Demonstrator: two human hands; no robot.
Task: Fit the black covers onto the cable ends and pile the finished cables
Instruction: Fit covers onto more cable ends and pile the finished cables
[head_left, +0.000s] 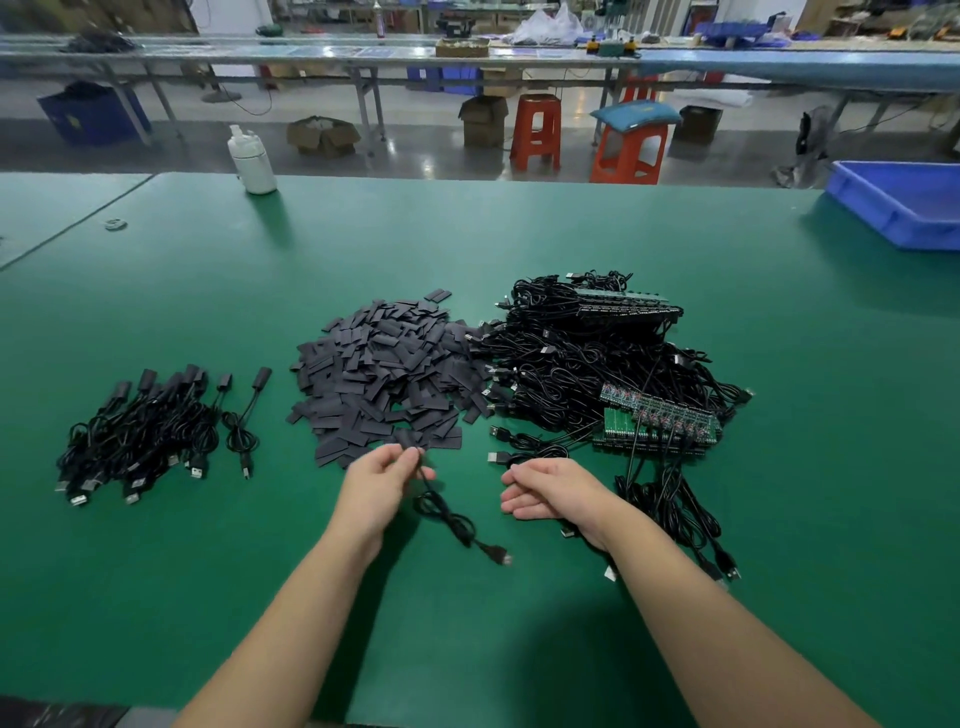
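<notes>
My left hand (382, 480) pinches the covered end of a black cable (457, 525) just below the heap of flat black covers (384, 374). The cable droops from my fingers and its USB plug lies on the mat near me. My right hand (545, 491) hovers beside it with relaxed, loosely curled fingers and holds nothing. To the right lies a tangled mass of black cables with green circuit boards (623, 374). On the left sits the pile of finished cables (150, 426) with black covers on their ends.
The green table mat (519, 234) carries a white bottle (252, 161) at the far left and a blue plastic bin (904, 202) at the far right. Loose cables (675, 514) trail under my right wrist. Orange stools and benches stand beyond the table.
</notes>
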